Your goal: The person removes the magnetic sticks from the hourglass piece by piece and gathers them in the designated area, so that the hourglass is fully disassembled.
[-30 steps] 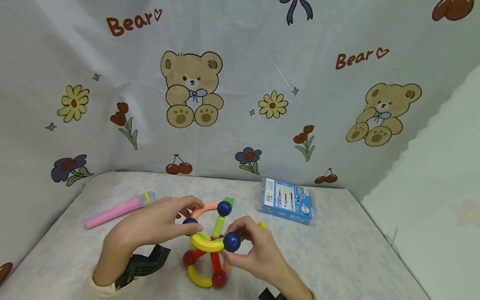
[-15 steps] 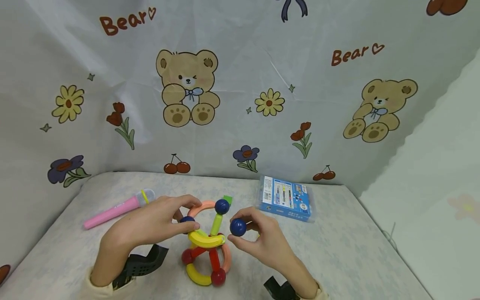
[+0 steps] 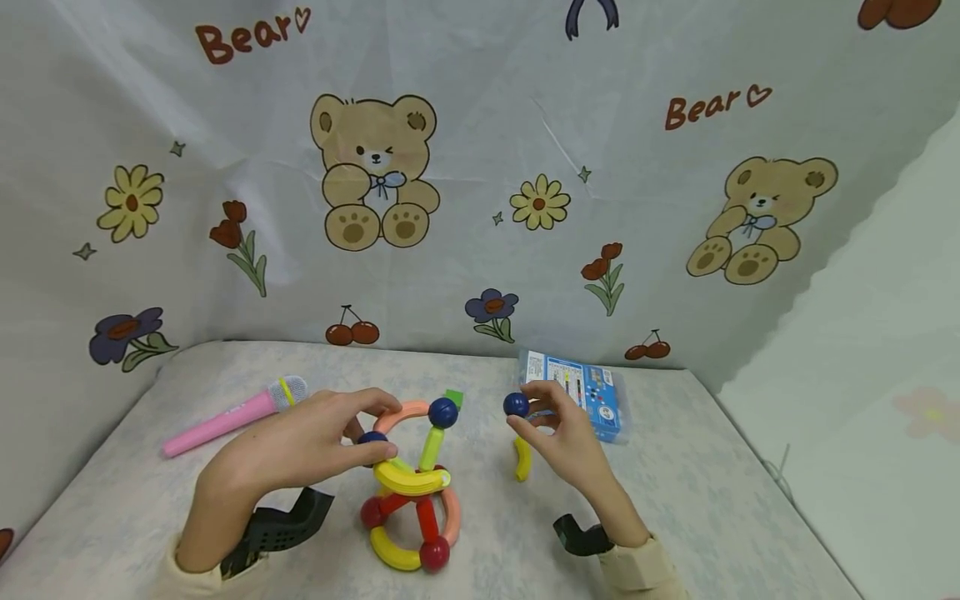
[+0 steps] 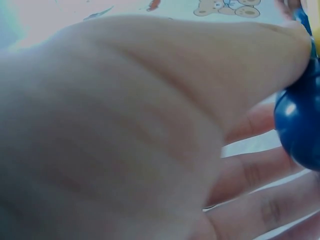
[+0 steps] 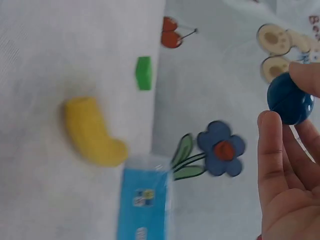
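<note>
Right hand is pinching a blue ball short of the desk's far edge, left hand is gripping the toy frame, which tugging could topple.

Deep blue, that ball! Red, yellow, lime and salmon on the model, pink on the microphone, blue-and-white box, mottled pale desk, bears and flowers patterning the grey curtain!

Blue ball aloft, apart fr. multicol. rod frame
</note>
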The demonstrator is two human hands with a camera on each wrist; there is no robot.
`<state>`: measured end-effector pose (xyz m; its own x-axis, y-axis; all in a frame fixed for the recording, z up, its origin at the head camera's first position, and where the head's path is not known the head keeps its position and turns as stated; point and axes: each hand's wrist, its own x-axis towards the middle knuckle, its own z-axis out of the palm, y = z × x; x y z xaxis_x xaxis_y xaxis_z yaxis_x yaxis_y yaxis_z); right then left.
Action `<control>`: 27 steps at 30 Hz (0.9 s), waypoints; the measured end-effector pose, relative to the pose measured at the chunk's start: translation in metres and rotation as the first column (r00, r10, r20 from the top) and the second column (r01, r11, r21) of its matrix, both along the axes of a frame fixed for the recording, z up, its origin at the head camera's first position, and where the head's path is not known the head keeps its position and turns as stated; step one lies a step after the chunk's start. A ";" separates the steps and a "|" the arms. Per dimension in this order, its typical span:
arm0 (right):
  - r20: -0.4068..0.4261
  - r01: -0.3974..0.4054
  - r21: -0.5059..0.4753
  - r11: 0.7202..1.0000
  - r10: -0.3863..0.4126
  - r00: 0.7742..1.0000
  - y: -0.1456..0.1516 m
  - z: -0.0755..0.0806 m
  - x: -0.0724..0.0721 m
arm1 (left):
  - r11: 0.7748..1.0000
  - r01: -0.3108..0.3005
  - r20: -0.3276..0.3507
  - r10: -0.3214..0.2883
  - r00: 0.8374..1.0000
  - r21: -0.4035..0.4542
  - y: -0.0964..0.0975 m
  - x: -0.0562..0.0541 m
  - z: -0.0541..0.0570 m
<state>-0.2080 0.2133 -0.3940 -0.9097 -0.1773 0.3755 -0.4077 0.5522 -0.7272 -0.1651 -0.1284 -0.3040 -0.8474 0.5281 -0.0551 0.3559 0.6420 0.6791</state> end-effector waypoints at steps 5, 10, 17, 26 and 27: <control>0.127 0.105 0.020 0.994 -0.106 0.986 0.011 -0.022 -0.016 | 1.000 0.006 -0.008 -0.006 1.000 0.004 -0.001 0.000 0.000; 0.209 0.159 0.073 0.985 -0.171 0.963 0.019 -0.041 -0.026 | 1.000 0.002 0.006 -0.002 1.000 0.009 -0.001 0.000 0.000; 0.228 0.143 0.072 0.987 -0.156 0.961 0.028 -0.058 -0.034 | 1.000 -0.003 0.008 0.003 1.000 0.006 -0.001 -0.001 0.000; 0.249 0.140 0.108 0.984 -0.163 0.955 0.034 -0.070 -0.041 | 1.000 -0.003 -0.004 0.003 1.000 0.007 -0.001 -0.001 0.000; 0.239 0.140 0.114 0.984 -0.164 0.957 0.034 -0.071 -0.042 | 1.000 -0.004 -0.001 0.004 1.000 0.006 -0.001 -0.001 -0.001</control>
<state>-0.2500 0.2477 -0.4654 -0.9907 -0.0540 0.1248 -0.1290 0.6649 -0.7357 -0.1663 -0.1292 -0.3045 -0.8495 0.5252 -0.0505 0.3545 0.6390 0.6827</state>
